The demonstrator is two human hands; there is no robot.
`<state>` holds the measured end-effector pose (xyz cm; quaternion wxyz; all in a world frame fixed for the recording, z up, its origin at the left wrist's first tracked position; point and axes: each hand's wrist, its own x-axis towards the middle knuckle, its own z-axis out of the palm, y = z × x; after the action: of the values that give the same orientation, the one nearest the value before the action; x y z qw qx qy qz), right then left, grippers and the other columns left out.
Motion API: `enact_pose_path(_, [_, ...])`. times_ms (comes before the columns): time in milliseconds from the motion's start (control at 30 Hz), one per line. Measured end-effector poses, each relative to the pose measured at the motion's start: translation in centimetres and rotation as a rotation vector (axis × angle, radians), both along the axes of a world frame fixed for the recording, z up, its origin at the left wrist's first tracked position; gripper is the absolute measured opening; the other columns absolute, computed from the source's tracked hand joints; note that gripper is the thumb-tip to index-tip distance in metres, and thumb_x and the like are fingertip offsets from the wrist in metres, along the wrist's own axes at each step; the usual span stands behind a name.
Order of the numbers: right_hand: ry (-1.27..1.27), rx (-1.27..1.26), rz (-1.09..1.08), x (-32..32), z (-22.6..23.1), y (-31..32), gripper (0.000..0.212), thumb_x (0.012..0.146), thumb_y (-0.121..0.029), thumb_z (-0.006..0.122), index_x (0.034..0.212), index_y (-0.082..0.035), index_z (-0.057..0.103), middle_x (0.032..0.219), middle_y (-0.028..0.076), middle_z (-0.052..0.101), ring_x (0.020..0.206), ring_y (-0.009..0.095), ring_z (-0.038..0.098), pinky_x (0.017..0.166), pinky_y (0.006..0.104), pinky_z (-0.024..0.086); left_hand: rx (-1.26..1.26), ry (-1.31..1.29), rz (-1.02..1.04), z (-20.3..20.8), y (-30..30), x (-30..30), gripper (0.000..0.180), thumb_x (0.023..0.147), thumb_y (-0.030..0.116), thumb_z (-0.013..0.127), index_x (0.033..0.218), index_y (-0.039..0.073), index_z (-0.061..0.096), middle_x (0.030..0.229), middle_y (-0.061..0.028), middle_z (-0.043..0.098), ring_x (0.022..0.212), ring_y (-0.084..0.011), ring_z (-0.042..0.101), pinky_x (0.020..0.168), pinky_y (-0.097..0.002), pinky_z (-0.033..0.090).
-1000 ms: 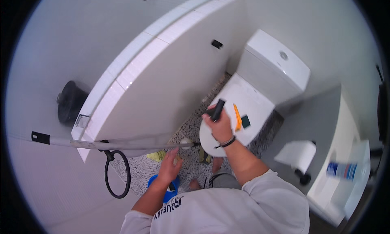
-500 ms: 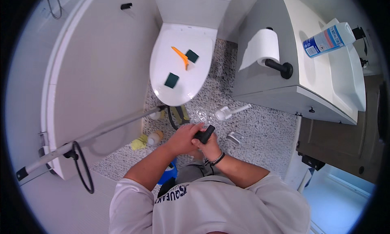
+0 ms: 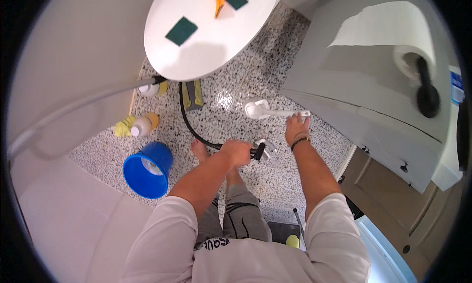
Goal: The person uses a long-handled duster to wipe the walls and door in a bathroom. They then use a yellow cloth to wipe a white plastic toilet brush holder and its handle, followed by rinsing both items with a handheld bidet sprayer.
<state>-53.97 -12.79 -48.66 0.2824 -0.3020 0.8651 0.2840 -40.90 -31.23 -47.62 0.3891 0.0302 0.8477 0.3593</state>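
Observation:
My left hand [image 3: 237, 152] is wrapped round a black hose handle [image 3: 258, 151]; a black hose [image 3: 185, 111] curves from it toward the toilet. My right hand [image 3: 296, 128] reaches down to the floor, fingers stretched out at the handle end of a white long-handled tool [image 3: 256, 109], probably a brush; whether they touch it I cannot tell. Beside the hose handle lies a small white and grey scrub brush [image 3: 268, 146], partly hidden. On the closed toilet lid [image 3: 211, 54] rest two dark green scouring pads [image 3: 182, 31] and an orange scraper-like tool [image 3: 218, 1].
A blue bucket [image 3: 148, 170] stands at the left, near a white bottle [image 3: 142, 125] and a yellow cloth [image 3: 124, 126]. A grey and yellow pad [image 3: 191, 95] lies by the toilet. The grey vanity [image 3: 344, 101] with a toilet paper roll [image 3: 393, 32] borders the right.
My hands have parted: the left now holds the hose handle alone, and the right has moved right and down to the white tool. The view has tilted lower, bringing the bucket into full view.

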Motion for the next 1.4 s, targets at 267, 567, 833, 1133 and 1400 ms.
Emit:
enact_pose_path(267, [-0.222, 0.228, -0.447, -5.8, -4.9, 0.1, 0.032, 0.078, -0.019, 0.048, 0.107, -0.007, 0.052, 0.113, 0.013, 0.049, 0.106, 0.026, 0.046, 0.088, 0.0484, 0.032, 0.062, -0.139, -0.020, 0.1, 1.6, -5.7, 0.027, 0.068, 0.017, 0.048, 0.090, 0.009, 0.059, 0.093, -0.0114, 0.059, 0.088, -0.0248, 0.056, 0.076, -0.0342, 0.044])
enact_pose_path(567, [-1.021, -0.185, -1.324, -3.3, -7.3, 1.7, 0.030, 0.075, -0.025, 0.057, 0.089, 0.001, 0.053, 0.072, 0.015, 0.055, 0.057, 0.023, 0.055, 0.044, 0.0362, 0.047, 0.103, -0.154, -0.144, 0.2, 4.0, -6.3, 0.031, 0.065, 0.017, 0.046, 0.091, 0.008, 0.060, 0.093, -0.0126, 0.059, 0.088, -0.0254, 0.056, 0.076, -0.0349, 0.044])
enact_pose_path(833, [-0.949, -0.344, -1.254, 0.9, -7.9, 1.1, 0.036, 0.076, -0.034, 0.056, 0.085, 0.001, 0.055, 0.072, 0.013, 0.057, 0.054, 0.021, 0.054, 0.045, 0.0328, 0.043, 0.101, -0.171, -0.143, -0.2, 4.2, -5.5, 0.032, 0.066, 0.018, 0.047, 0.094, 0.009, 0.058, 0.096, -0.0111, 0.058, 0.089, -0.0245, 0.056, 0.075, -0.0340, 0.045])
enact_pose_path(1133, [-0.987, -0.285, -1.580, 1.0, -8.5, 2.6, 0.035, 0.073, -0.029, 0.062, 0.088, 0.002, 0.053, 0.071, 0.012, 0.056, 0.055, 0.022, 0.054, 0.044, 0.0373, 0.047, 0.024, -0.291, -0.174, -0.1, 3.9, -4.7, 0.029, 0.068, 0.015, 0.050, 0.093, 0.005, 0.060, 0.099, -0.0110, 0.058, 0.091, -0.0223, 0.056, 0.076, -0.0321, 0.045])
enact_pose_path(1400, [-0.883, -0.090, -1.290, 1.7, -6.9, 2.2, 0.027, 0.076, -0.023, 0.057, 0.092, -0.001, 0.051, 0.067, 0.009, 0.052, 0.053, 0.021, 0.052, 0.041, 0.0350, 0.045, -0.026, -0.294, -0.072, -1.4, 3.3, -4.4, 0.029, 0.070, 0.019, 0.051, 0.094, 0.006, 0.060, 0.101, -0.0086, 0.058, 0.093, -0.0210, 0.055, 0.077, -0.0307, 0.044])
